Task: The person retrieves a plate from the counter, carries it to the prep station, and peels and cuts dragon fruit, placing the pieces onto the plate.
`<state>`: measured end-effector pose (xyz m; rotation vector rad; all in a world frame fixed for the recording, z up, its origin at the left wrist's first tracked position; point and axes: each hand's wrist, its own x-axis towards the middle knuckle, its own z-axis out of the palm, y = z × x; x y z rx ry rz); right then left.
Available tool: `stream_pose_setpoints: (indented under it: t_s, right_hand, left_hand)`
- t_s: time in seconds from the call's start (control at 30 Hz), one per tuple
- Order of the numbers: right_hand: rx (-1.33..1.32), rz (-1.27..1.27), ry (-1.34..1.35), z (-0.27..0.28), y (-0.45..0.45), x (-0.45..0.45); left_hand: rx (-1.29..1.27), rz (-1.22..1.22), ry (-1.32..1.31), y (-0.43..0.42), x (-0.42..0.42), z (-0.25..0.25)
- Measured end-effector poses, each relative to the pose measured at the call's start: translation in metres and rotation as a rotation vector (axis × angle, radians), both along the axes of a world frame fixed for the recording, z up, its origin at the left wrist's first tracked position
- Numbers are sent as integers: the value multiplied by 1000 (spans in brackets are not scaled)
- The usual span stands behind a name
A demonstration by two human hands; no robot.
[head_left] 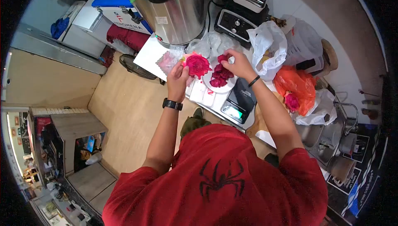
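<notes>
My left hand [178,81] is closed, pinching a deep-pink rose-like flower [197,65] by its underside, so the bloom faces up. To the right of it, my right hand [241,64] is closed with thumb and fingertips on a dark pink petal [222,58]. Several loose dark pink petals [219,79] lie below that hand on a white plate [233,83]. The plate sits over the far end of a black kitchen scale [242,95] with a lit display. White boxes [202,92] stand left of the scale, below the flower.
Clear plastic bags [211,43] lie behind the plate, before a large steel container [178,14]. On the right are a white plastic bag [269,45], an orange bag [294,85] with another pink flower [291,101], and a sink [313,137]. A black control-panel appliance [233,24] stands behind.
</notes>
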<state>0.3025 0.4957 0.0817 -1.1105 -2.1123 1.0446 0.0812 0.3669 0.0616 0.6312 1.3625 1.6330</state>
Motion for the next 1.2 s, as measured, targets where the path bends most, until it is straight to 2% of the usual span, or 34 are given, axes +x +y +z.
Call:
stream_pose_setpoints:
  t_s: [0.03, 0.17, 0.2, 0.33, 0.53, 0.67, 0.7, 0.83, 1.0, 1.2]
  right_hand:
    - [0, 2, -1, -5, 0, -3]
    - [203, 98, -348, -34, -3, -24]
    - [203, 103, -347, -43, -3, -27]
    - [633, 288, -422, -70, -4, -35]
    - [563, 234, -268, -50, -17, -18]
    - [240, -41, -118, -32, -33, 7]
    - [238, -57, -120, -22, -36, 12]
    - [-961, -80, 644, 13, -53, 26]
    - [-917, -100, 703, 19, -62, 48]
    - [-849, -260, 763, 5, -87, 68]
  left_hand:
    - [0, 2, -1, -2, -4, -1]
    - [-7, 64, -99, -12, -17, -10]
    - [-9, 69, -98, -14, -19, -12]
    - [8, 34, -134, -16, -27, -16]
    - [24, -2, -193, -17, -20, -15]
    - [48, -79, -280, -13, 1, -4]
    - [46, -96, -280, -10, 5, -3]
    - [67, -300, -274, 1, 25, 0]
    - [39, -425, -208, 13, 49, 16]
    - [14, -583, -267, 16, 69, -3]
